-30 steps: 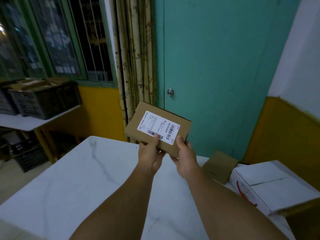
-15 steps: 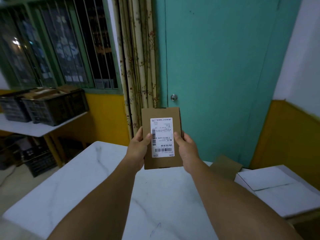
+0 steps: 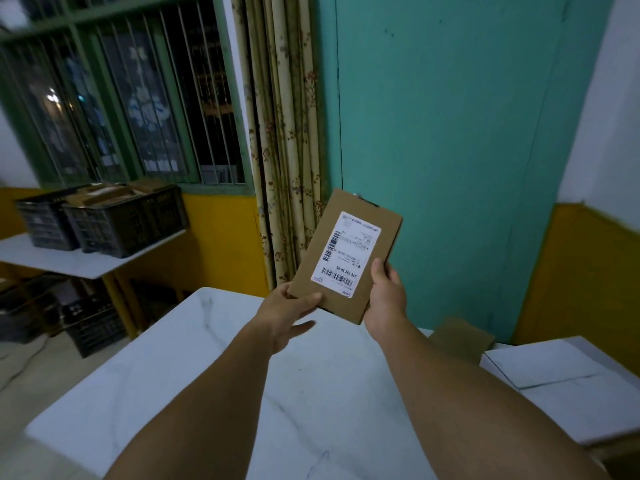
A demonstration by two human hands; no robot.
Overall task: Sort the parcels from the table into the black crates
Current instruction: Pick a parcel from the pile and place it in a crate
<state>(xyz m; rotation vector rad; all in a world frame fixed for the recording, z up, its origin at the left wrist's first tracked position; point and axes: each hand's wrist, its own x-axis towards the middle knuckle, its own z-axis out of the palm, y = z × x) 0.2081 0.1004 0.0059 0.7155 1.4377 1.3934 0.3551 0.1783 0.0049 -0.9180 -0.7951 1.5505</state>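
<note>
Across the lower frame, white marble table point(image 3: 180, 375); upper left, black crates point(image 3: 114, 220) already holding parcels. Centre: flat cardboard parcel point(image 3: 349, 258) raised clear of the table, tilted label-forward, presumably for reading. Right hand point(image 3: 386, 296) grips its edge; left hand point(image 3: 289, 306) pinches a corner. Shipping label point(image 3: 346, 254): barcodes, "376-772-26-08".

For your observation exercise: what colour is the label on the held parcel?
White with black barcodes and print, on the brown parcel; the label shows in the head view.
</note>
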